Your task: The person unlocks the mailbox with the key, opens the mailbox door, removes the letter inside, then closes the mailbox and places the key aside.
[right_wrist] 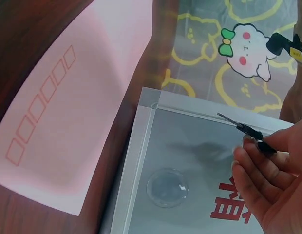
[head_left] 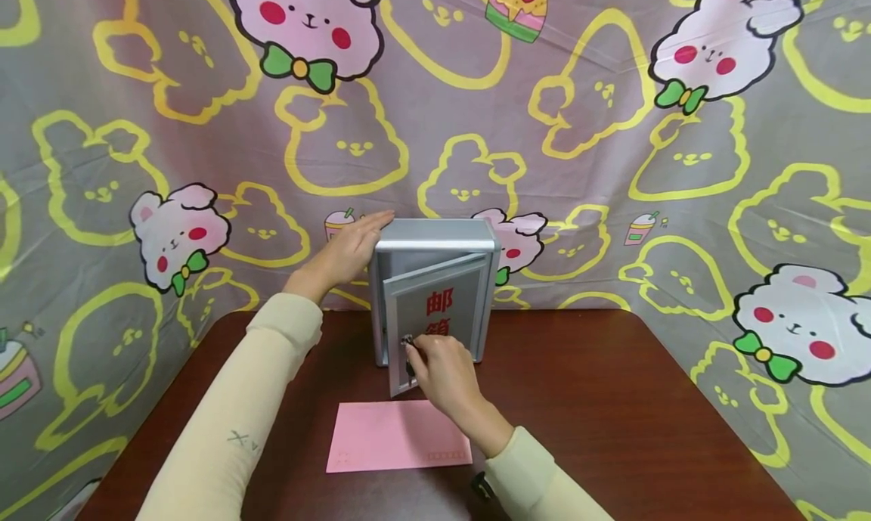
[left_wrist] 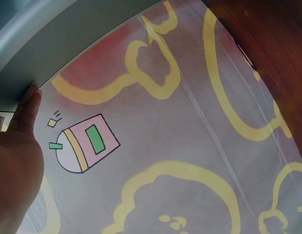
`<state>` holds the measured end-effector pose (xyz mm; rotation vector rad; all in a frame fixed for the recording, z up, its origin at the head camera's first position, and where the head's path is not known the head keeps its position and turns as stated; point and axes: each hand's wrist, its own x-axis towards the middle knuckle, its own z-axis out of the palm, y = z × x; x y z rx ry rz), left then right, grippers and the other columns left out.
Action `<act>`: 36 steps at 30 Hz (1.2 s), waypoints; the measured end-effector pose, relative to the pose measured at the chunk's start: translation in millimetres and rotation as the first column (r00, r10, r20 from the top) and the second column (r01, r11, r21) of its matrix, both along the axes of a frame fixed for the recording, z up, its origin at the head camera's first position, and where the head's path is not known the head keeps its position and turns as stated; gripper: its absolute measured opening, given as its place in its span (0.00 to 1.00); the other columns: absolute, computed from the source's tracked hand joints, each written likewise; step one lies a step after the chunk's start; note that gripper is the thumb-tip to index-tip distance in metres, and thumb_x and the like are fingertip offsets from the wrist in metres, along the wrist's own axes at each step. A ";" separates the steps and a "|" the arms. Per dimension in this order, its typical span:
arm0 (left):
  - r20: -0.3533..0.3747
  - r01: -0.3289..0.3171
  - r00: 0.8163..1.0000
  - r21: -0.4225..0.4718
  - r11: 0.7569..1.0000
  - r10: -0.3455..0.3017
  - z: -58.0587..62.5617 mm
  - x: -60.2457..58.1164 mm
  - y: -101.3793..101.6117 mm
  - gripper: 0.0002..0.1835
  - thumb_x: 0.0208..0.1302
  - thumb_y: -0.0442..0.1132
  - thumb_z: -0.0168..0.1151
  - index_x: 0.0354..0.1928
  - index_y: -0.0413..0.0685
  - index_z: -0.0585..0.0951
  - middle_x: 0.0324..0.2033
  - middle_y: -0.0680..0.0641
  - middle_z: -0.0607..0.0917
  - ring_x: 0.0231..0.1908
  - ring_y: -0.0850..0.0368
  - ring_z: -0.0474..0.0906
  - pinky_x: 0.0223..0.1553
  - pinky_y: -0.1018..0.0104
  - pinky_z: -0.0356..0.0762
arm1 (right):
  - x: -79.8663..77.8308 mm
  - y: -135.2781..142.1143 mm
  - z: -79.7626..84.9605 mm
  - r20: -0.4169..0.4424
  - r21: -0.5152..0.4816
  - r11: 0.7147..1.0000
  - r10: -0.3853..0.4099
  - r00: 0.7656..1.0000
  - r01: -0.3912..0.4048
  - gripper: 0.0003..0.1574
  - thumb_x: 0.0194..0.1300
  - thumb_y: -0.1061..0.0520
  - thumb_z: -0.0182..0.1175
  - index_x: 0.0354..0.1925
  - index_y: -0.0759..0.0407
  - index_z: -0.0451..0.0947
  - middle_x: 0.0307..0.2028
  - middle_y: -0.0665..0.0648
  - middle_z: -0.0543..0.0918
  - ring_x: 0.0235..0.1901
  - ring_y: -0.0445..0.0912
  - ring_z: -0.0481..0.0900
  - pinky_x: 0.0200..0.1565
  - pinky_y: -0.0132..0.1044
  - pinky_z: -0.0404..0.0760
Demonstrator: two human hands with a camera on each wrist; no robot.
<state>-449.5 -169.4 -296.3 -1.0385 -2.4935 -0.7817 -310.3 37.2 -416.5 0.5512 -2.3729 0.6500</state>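
Observation:
A silver-grey mailbox point(head_left: 435, 231) stands upright on the table, its front door point(head_left: 407, 305) with red characters swung partly open. My left hand point(head_left: 350, 249) rests on the top left edge of the box, fingers extended; in the left wrist view its fingertips lie against the box's side. At the lock on the door's free edge, my right hand point(head_left: 445, 371) pinches a black-headed key point(right_wrist: 260, 144) between thumb and forefinger. A second key point(right_wrist: 243, 127) hangs there with it. Below the door lies a pink envelope point(head_left: 381, 436), flat on the table.
The dark red-brown table point(head_left: 578, 400) carries the box near its back edge. A grey cloth point(head_left: 599, 165) with cartoon prints hangs behind and at both sides. A clear round dome point(right_wrist: 167, 188) sits on the door's face.

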 end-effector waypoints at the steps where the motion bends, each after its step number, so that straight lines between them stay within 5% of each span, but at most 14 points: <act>1: 0.002 0.001 1.000 -0.001 1.000 -0.001 0.3 0.1 0.2 0.30 0.81 0.43 0.29 0.77 0.38 0.64 0.77 0.42 0.63 0.78 0.46 0.55 0.78 0.51 0.51 | -1.1 -1.1 0.2 0.001 0.003 1.000 -0.006 1.000 0.006 0.17 0.69 0.54 0.66 0.22 0.49 0.79 0.18 0.44 0.78 0.21 0.42 0.76 0.20 0.35 0.69; 20: -0.009 -0.058 0.998 -0.139 0.989 0.057 8.7 1.5 -3.3 0.30 0.82 0.48 0.30 0.80 0.48 0.60 0.79 0.50 0.59 0.78 0.48 0.53 0.78 0.51 0.50 | -13.7 -12.9 -0.8 0.009 0.000 0.999 -0.040 0.999 0.040 0.20 0.69 0.54 0.64 0.19 0.50 0.76 0.17 0.47 0.77 0.22 0.49 0.81 0.19 0.43 0.73; 36: -0.017 -0.059 0.998 -0.132 0.989 0.057 8.8 2.2 -2.8 0.30 0.82 0.47 0.30 0.80 0.46 0.59 0.79 0.49 0.60 0.78 0.47 0.55 0.78 0.51 0.52 | -18.5 -16.5 -0.3 0.006 0.014 0.997 -0.070 0.998 0.070 0.20 0.69 0.54 0.65 0.19 0.50 0.76 0.18 0.50 0.79 0.23 0.54 0.84 0.19 0.47 0.76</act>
